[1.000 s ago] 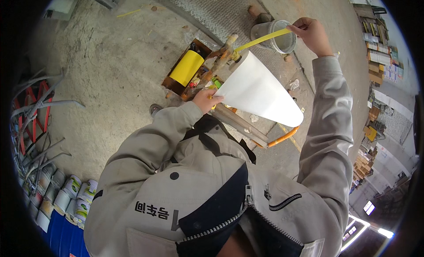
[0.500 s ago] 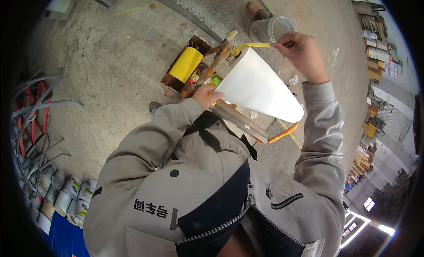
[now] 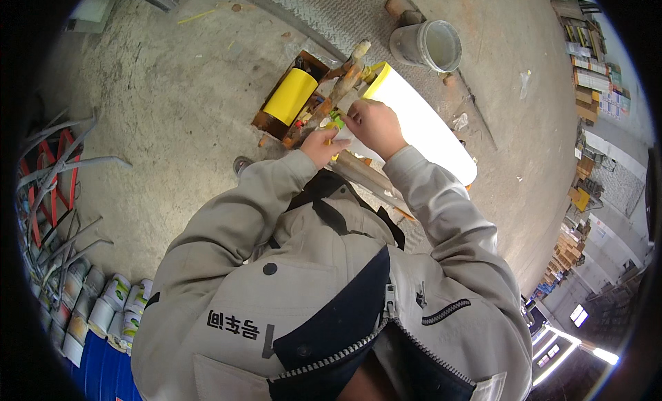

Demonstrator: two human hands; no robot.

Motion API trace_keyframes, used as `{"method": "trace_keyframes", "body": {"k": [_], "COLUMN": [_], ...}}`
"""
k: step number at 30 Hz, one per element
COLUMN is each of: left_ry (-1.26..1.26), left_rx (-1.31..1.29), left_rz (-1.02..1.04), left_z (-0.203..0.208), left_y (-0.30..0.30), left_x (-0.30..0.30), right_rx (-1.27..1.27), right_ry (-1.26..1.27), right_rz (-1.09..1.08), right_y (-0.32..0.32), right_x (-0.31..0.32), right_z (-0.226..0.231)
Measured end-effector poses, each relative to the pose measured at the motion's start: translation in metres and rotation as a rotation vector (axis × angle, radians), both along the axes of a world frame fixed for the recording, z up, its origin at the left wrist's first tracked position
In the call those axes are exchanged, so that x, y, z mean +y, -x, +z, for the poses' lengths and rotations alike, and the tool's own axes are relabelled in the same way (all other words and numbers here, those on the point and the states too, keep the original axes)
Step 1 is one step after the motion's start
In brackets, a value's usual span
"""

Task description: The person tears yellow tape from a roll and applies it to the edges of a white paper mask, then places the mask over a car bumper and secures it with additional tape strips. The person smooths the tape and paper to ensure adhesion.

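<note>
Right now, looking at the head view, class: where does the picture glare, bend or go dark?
Head view: the white sheet held by the right hand and left hand is blown out to glare; straight floor edges curve toward the rim; the corners are black; ceiling lights flare at lower right; the jacket is sharp.

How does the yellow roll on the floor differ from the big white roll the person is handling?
The yellow roll is short and yellow all over; the white roll is much longer and white, with only a yellow edge at its far end. The yellow roll lies untouched in a brown tray; the white roll has the right hand and left hand at its near end. Both are cylinders.
</note>
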State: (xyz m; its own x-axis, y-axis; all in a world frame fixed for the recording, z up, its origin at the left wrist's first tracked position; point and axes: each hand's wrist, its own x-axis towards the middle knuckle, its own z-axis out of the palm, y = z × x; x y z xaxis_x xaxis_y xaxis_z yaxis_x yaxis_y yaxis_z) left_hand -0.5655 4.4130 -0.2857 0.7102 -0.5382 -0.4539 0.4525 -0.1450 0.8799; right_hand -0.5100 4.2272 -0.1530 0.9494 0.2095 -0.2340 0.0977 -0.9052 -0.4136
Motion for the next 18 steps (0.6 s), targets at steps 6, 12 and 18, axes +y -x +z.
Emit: {"method": "trace_keyframes", "body": {"k": [6,12,18], "left_ry": [0.042,0.141,0.143], "left_rx": [0.078,0.195,0.396], "left_rz": [0.009,0.126,0.172], "left_z": [0.000,0.012,0.034], "left_y": [0.000,0.000,0.010], "left_x": [-0.003,-0.005,-0.001], "right_rx": [-0.009,-0.057,0.044], "right_ry": [0.021,-0.046,-0.446], "right_rz": [-0.061,-0.097,-0.199], "right_y": [0.008,0.019,0.039], "right_x": [-0.002,0.001,0.000], "right_z": [-0.018,-0.022,-0.019]}}
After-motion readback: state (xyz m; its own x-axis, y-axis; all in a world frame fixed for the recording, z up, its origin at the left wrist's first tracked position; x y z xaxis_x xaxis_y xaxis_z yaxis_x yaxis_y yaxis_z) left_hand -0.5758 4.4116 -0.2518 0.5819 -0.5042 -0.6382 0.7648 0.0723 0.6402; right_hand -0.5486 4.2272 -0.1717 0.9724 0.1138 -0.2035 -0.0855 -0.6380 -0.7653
